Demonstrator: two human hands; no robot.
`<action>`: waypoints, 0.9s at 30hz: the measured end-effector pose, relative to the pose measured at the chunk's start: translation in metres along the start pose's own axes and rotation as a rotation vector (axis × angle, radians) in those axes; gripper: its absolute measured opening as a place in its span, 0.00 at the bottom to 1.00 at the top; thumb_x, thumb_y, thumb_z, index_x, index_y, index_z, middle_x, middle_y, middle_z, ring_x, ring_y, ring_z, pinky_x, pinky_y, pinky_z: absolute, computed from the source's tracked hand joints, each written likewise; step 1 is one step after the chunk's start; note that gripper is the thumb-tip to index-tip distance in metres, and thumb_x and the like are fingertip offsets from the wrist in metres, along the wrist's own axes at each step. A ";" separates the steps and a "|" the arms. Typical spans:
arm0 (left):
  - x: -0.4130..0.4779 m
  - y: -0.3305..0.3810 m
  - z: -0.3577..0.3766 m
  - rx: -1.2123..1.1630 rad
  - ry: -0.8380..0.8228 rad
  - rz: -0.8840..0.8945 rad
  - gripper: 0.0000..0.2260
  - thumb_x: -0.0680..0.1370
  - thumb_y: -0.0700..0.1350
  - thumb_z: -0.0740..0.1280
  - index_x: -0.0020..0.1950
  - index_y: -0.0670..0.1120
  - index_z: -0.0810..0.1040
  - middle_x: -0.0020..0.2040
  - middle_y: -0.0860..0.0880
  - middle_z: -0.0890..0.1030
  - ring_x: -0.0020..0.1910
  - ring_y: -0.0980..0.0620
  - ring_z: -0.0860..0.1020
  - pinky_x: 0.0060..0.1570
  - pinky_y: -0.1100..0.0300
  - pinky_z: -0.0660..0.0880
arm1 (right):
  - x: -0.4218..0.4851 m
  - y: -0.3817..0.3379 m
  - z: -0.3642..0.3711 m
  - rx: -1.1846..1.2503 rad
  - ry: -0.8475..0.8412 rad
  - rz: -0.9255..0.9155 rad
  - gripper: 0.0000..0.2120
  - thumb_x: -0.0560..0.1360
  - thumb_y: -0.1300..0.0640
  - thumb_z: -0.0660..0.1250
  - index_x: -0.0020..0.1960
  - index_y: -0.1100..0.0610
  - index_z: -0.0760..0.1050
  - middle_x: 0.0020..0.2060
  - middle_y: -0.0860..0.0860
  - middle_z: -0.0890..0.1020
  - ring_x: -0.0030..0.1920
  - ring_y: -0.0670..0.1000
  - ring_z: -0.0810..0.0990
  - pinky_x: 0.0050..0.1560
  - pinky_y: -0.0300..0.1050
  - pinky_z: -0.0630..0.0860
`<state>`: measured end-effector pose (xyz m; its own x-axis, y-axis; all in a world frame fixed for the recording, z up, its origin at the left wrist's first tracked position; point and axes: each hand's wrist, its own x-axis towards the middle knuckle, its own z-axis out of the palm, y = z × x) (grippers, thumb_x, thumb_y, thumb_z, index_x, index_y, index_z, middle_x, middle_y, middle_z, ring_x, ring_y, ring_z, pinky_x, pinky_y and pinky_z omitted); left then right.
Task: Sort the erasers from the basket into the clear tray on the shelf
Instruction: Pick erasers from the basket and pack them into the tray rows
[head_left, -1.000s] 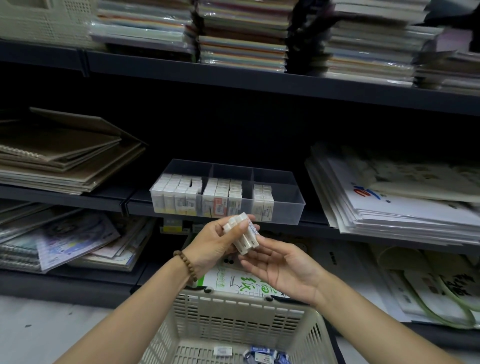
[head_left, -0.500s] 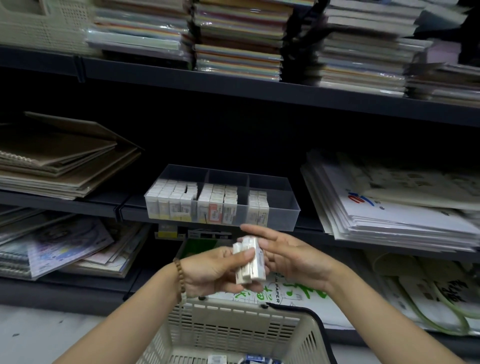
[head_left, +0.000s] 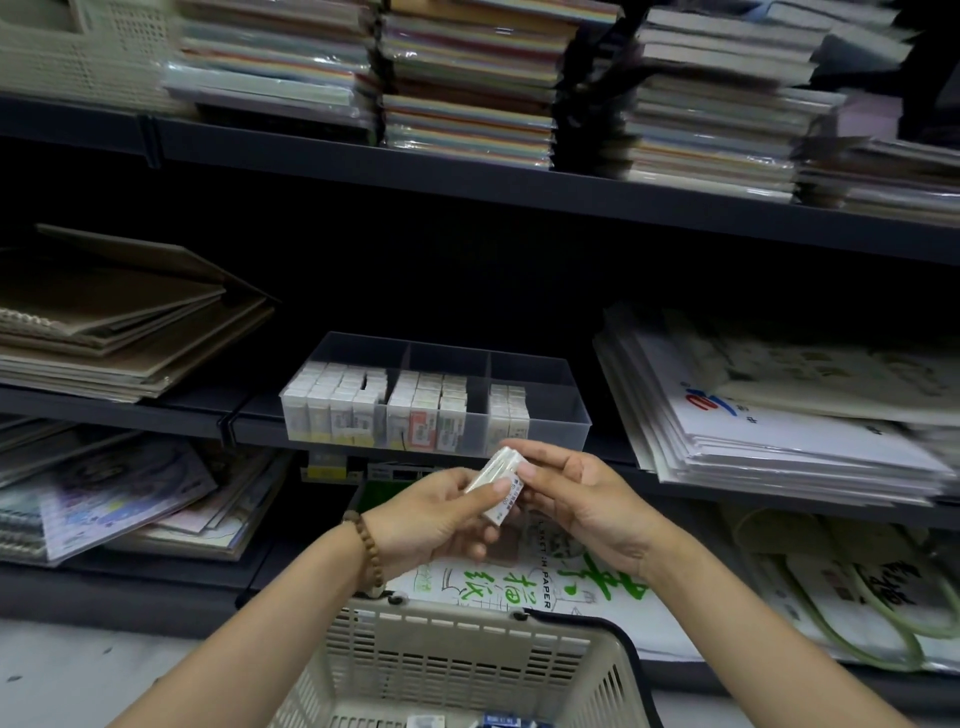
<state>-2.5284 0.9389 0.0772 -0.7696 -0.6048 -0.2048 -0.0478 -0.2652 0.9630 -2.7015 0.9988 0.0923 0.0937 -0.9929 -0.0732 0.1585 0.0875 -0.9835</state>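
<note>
My left hand grips a small stack of white erasers just below the shelf edge. My right hand meets it from the right and pinches the top of the stack with thumb and fingertips. Right above them on the middle shelf sits the clear tray, divided into three compartments; the left and middle ones are packed with upright erasers, the right one holds a short row at its left side. The beige plastic basket is below my arms, with a few erasers at its bottom.
Brown sketchbooks lie left of the tray and white paper packs to its right. Stacked paper pads fill the top shelf. Notebooks and a green-printed paper pack lie on the lower shelf.
Both hands have risen from above the basket toward the tray's front wall. The eraser stack has tilted, and my right hand has closed its fingertips on the stack's upper end.
</note>
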 end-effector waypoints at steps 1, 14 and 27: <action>0.001 0.000 0.000 0.092 0.041 0.030 0.26 0.67 0.56 0.68 0.58 0.42 0.70 0.44 0.47 0.79 0.32 0.57 0.77 0.31 0.66 0.74 | 0.000 0.001 0.000 -0.006 0.019 -0.010 0.19 0.73 0.59 0.67 0.63 0.59 0.74 0.54 0.58 0.82 0.50 0.50 0.82 0.49 0.36 0.78; 0.022 -0.003 -0.001 0.210 0.167 0.215 0.13 0.76 0.54 0.60 0.53 0.46 0.72 0.29 0.54 0.71 0.27 0.59 0.70 0.30 0.66 0.70 | 0.006 -0.006 0.002 -0.098 0.148 -0.104 0.21 0.70 0.56 0.71 0.62 0.54 0.75 0.54 0.53 0.83 0.51 0.50 0.82 0.50 0.38 0.78; 0.041 0.024 -0.026 0.455 0.577 0.545 0.18 0.71 0.63 0.56 0.56 0.56 0.70 0.46 0.57 0.78 0.41 0.67 0.76 0.39 0.73 0.72 | 0.043 -0.062 -0.038 -0.244 0.211 -0.110 0.09 0.77 0.62 0.63 0.56 0.62 0.77 0.51 0.58 0.82 0.48 0.49 0.82 0.48 0.37 0.80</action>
<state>-2.5451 0.8883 0.0878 -0.3277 -0.8732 0.3607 -0.1114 0.4148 0.9031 -2.7449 0.9472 0.1441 -0.1202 -0.9923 0.0283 -0.0862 -0.0180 -0.9961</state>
